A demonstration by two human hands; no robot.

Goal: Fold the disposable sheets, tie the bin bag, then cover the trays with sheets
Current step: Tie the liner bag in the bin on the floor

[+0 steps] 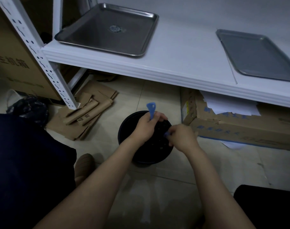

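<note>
Tiled floor (141, 100) under a white shelf (182, 52), my left hand (145, 128) fingers closed on a blue drawstring (151, 110), right hand (182, 138) fingers pinching the other blue drawstring end (167, 134) over the black bin bag (159, 144), two bare trays (108, 28) above

White shelf (182, 52): two bare metal trays lie flat on it, one at the left end (108, 28), one at the right (258, 55), well apart. Tiled floor (157, 187): black bin (141, 156), flattened cardboard (86, 116) beside the shelf post, printed carton (240, 129) under the shelf, black bag (28, 108) at left.
</note>
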